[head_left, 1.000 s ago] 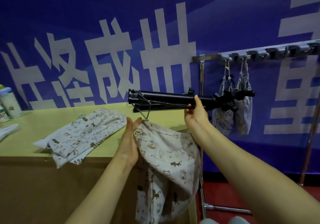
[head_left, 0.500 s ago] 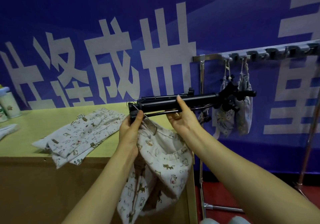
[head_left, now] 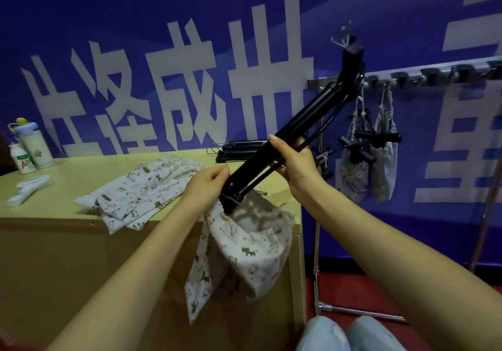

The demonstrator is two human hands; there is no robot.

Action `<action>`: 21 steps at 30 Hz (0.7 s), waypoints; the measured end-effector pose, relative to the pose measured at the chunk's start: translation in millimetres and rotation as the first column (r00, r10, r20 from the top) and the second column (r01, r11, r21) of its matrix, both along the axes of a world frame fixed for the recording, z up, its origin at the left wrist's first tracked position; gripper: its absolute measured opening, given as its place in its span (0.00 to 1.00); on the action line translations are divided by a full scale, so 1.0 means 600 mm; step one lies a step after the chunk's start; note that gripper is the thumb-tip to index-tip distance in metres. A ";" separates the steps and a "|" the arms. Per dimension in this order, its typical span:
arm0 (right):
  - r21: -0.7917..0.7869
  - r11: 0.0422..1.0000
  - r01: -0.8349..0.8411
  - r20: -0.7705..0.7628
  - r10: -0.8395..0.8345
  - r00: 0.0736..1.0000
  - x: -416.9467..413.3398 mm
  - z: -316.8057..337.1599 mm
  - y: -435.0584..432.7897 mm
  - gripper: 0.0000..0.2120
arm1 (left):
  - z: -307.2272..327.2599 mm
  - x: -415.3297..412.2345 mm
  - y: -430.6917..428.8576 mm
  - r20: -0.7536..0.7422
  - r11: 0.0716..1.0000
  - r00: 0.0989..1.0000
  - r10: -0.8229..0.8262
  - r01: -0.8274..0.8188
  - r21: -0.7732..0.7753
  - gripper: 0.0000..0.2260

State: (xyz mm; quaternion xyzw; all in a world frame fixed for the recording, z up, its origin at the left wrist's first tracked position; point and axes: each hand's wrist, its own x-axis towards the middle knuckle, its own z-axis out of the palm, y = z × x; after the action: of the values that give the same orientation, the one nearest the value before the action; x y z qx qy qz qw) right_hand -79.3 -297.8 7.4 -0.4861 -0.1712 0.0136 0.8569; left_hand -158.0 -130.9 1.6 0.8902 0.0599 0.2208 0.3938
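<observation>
My right hand (head_left: 294,166) grips a long black clip hanger (head_left: 296,130), tilted with its lower end down-left and its hook end up by the rack. My left hand (head_left: 207,185) pinches the waistband of small printed cloth pants (head_left: 244,247) right at the hanger's lower end. The pants hang open-mouthed from there over the table's front right corner. A second pair of printed pants (head_left: 144,187) lies flat on the table.
Yellow-topped table (head_left: 68,177) with a stack of black hangers (head_left: 239,149) at its back edge, bottles (head_left: 30,147) and white items far left. Metal clothes rack (head_left: 434,72) at right holds two hung garments (head_left: 369,155). My knees show bottom right.
The hanger swung from level to steeply tilted, its far end rising toward the rack. My left hand and the pants' waistband stayed at its lower end; the view came closer.
</observation>
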 end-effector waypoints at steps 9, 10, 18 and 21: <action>-0.298 0.949 0.107 0.320 -0.007 0.947 -0.080 -0.039 0.059 0.17 | 0.034 -0.035 -0.034 0.139 0.988 0.988 -0.069 0.087 -0.127 0.15; -0.339 0.931 0.133 0.350 -0.006 0.937 -0.086 -0.042 0.062 0.19 | 0.041 -0.040 -0.033 0.168 0.985 0.984 -0.054 0.080 -0.154 0.15; -0.548 0.802 0.238 0.458 0.049 0.888 -0.104 -0.032 0.079 0.24 | 0.064 -0.073 -0.030 0.332 0.929 0.942 -0.044 0.161 -0.335 0.28; -0.660 0.673 0.334 0.572 0.162 0.804 -0.111 -0.037 0.082 0.15 | 0.084 -0.073 -0.040 0.371 0.973 0.925 -0.084 0.157 -0.171 0.28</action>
State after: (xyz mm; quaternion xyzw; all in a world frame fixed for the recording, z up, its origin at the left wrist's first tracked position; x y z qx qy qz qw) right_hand -145.9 -248.6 -15.0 -0.7749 -0.3824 -0.1127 0.4904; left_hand -202.0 -155.1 52.1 0.7929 -0.0469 0.3486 0.4976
